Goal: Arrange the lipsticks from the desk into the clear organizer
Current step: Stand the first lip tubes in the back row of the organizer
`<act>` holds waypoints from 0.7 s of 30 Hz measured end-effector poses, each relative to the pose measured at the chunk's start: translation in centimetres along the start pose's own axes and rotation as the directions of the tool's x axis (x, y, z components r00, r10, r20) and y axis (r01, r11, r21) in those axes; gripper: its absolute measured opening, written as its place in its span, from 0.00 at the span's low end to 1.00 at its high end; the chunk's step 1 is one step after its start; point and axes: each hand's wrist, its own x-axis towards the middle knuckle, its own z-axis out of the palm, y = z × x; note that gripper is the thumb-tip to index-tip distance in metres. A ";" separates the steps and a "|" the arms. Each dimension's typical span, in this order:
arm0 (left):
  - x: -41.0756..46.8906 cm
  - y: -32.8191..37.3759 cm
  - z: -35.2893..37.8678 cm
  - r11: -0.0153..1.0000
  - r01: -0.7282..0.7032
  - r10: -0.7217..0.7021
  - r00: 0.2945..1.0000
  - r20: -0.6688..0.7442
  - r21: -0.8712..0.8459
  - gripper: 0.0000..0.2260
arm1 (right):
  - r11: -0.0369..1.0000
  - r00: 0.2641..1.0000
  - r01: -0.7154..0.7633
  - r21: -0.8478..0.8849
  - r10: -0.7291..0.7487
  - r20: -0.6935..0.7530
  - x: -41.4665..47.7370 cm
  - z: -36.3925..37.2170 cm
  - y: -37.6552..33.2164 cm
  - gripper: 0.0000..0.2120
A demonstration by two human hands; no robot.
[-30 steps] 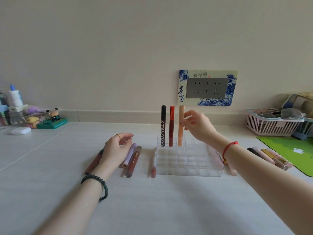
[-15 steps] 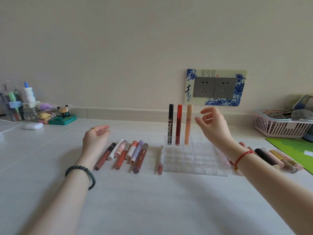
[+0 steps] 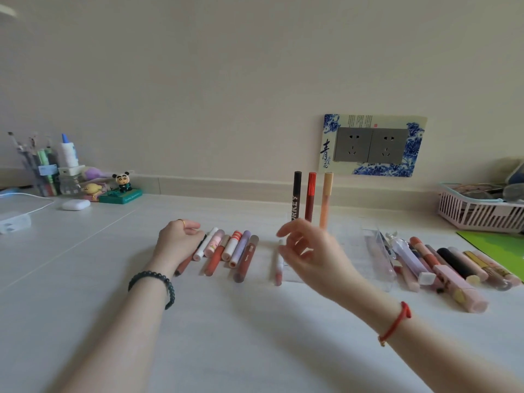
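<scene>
A clear organizer (image 3: 378, 252) stands mid-desk with three lipsticks upright in its back row: black (image 3: 296, 194), red (image 3: 311, 194) and peach (image 3: 327, 199). My right hand (image 3: 310, 252) hovers in front of the organizer's left part, blurred, fingers spread, holding nothing. A single pink-and-red lipstick (image 3: 279, 269) lies just below its fingertips. Several lipsticks (image 3: 234, 252) lie in a row to the left. My left hand (image 3: 178, 241) rests at that row's left end, fingers curled over the top of a brown lipstick (image 3: 183, 266). More lipsticks (image 3: 445, 266) lie right of the organizer.
A pink basket (image 3: 479, 215) and a green mat (image 3: 494, 242) sit at the far right. Figurines (image 3: 122, 185), a white earbud case (image 3: 76, 204), a pen holder (image 3: 42, 171) and a clear box (image 3: 14, 222) crowd the back left. A wall socket (image 3: 371, 146) is behind the organizer.
My right hand let go of the peach lipstick, left standing in the organizer, and swung down and left. My left hand lifted off the row, then came back to its left end.
</scene>
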 end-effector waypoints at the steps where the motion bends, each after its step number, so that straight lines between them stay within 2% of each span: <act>1: -0.1 0.2 0.2 0.999 -0.035 0.035 0.999 0.000 0.004 0.13 | 0.999 0.999 0.010 -0.036 -0.008 0.053 0.0 0.5 -0.3 0.07; 6: -0.6 1.1 1.3 0.986 -0.160 0.157 0.987 0.044 0.056 0.09 | 0.976 0.981 0.012 -0.216 0.030 0.191 1.3 3.5 -1.3 0.10; 9: -0.7 1.3 1.6 0.983 -0.159 0.154 0.986 0.058 0.088 0.08 | 0.957 0.953 -0.058 -0.283 0.137 0.268 2.5 5.6 -2.1 0.03; 12: -0.9 1.3 1.7 0.985 -0.151 0.148 0.988 0.051 0.079 0.09 | 0.918 0.928 -0.214 -0.334 0.298 0.224 3.7 7.9 -2.1 0.03; 14: -0.9 1.3 1.7 0.985 -0.159 0.156 0.986 0.052 0.067 0.08 | 0.890 0.910 -0.308 -0.336 0.379 0.170 4.4 9.3 -1.4 0.12; 19: -0.8 1.4 1.8 0.980 -0.185 0.183 0.982 0.037 0.071 0.08 | 0.876 0.910 -0.287 -0.389 0.375 0.175 4.6 9.8 -1.2 0.15; 21: -0.8 1.5 1.9 0.979 -0.193 0.192 0.981 0.023 0.073 0.07 | 0.876 0.878 -0.348 -0.335 0.429 0.211 4.4 9.0 -1.5 0.17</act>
